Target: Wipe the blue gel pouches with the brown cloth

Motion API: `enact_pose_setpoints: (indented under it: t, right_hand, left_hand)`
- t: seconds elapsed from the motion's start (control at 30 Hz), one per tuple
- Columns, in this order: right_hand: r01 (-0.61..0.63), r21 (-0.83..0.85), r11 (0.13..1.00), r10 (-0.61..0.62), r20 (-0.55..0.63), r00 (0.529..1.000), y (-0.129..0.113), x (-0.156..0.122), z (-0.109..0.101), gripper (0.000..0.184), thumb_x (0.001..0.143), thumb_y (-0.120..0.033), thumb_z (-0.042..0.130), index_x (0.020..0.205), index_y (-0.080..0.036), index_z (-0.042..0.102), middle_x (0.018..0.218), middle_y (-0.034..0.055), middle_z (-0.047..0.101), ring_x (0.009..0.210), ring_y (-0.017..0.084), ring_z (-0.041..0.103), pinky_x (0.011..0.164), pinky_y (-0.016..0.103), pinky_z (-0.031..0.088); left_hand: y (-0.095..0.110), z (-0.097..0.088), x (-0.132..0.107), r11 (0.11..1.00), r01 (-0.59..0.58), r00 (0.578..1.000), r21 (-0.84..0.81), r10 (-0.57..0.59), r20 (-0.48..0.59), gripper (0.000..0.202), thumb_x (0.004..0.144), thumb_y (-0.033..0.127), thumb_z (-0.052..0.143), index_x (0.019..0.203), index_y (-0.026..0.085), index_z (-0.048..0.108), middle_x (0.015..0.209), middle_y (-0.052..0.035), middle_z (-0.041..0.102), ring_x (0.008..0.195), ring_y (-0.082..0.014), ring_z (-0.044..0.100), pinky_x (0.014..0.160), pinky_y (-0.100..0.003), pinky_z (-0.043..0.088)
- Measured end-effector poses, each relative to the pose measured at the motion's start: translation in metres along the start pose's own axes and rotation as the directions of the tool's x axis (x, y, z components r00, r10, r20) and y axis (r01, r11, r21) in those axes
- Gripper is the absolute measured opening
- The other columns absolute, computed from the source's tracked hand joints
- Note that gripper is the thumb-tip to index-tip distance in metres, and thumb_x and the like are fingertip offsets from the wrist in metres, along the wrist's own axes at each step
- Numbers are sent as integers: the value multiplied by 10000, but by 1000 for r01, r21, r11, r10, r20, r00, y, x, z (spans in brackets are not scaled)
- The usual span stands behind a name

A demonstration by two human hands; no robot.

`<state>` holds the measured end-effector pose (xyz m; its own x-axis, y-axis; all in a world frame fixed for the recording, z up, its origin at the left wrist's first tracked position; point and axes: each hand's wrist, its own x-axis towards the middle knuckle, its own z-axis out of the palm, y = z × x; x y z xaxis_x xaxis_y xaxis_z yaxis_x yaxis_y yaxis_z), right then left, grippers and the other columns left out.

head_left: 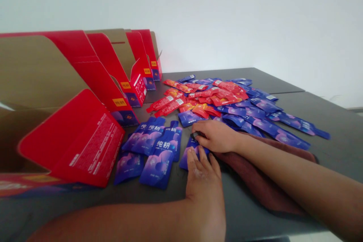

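A blue-purple pouch (184,162) lies on the dark table in front of me. My left hand (202,179) rests on its lower part with the fingers stretched out and pressing it down. Curled over the pouch's upper end, my right hand (217,135) holds a small black object (195,135), whose kind I cannot make out. Just left of my hands, several blue pouches (159,162) overlap one another with white lettering facing up. A brown cloth (255,174) lies under my right forearm.
Red cardboard boxes (96,147) with raised lids stand in a row along the left. Behind my hands spreads a heap of red pouches (227,92) and blue pouches (279,136). A pale wall (204,19) rises behind the dark table (320,117).
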<state>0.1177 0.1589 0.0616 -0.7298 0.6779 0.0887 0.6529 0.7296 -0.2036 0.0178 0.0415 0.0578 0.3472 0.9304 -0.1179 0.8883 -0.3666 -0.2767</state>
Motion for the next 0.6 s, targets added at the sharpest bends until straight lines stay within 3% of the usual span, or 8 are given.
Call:
enact_pose_setpoints:
  t: [0.2,0.47,0.6]
  right_hand:
    - [56,42,998,-57,8,998,0,-1,0,146,873,-208,467,948,-171,587,919,61,652,832,161,586,726,256,391]
    - [-23,7,1000,23,14,1000,-4,0,-1,159,915,-211,436,944,-176,588,928,68,647,838,161,585,710,250,376]
    - [-7,29,1000,7,-3,1000,-2,-1,-1,159,894,-207,452,938,-179,602,911,60,644,820,158,580,694,248,373]
  left_hand:
    - [0,-1,0,1000,-1,1000,-6,1,3,469,900,205,490,1367,176,476,1412,-182,458,1253,-353,480,1058,-503,422]
    - [0,1,-1,1000,25,1000,-5,-25,-7,459,909,199,460,1366,170,484,1410,-187,461,1250,-360,482,1031,-489,454]
    - [0,3,0,1000,12,1000,24,-11,-26,469,896,204,491,1364,179,484,1402,-173,488,1234,-350,511,1038,-499,449]
